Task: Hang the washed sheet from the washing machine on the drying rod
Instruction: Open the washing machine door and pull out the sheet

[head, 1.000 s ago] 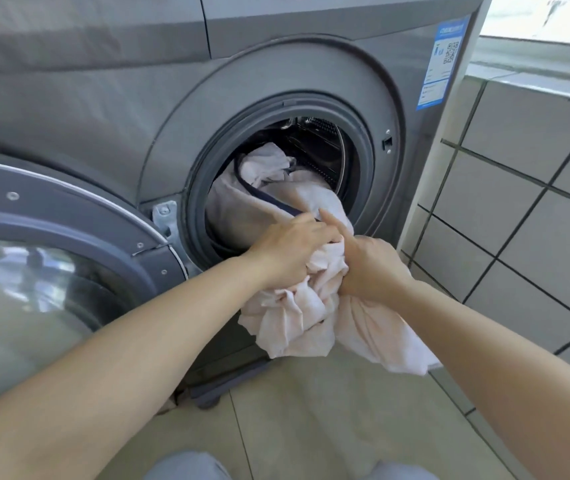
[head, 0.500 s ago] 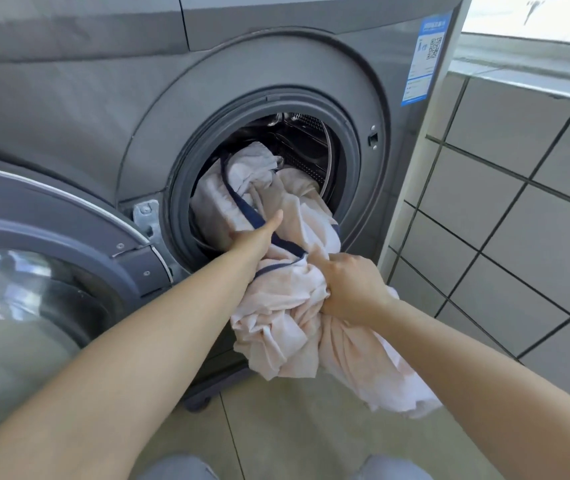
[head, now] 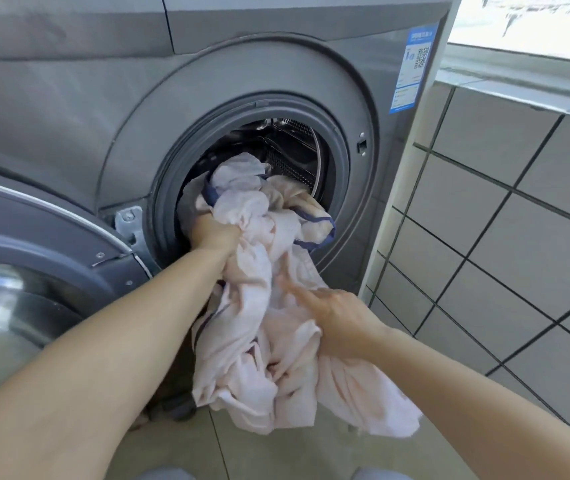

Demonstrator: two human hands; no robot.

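Mid-frame: left hand (head: 215, 233) grips damp, limp sheet (head: 262, 327) at washer (head: 69, 98) door; right hand (head: 340, 318) pinches lower folds, prob. heavy w/ water.

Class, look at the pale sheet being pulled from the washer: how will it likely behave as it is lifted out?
The sheet sags in loose folds below both hands, so probably floppy. Just washed, it may be damp and heavyish. Part remains inside the drum, so it might drag.
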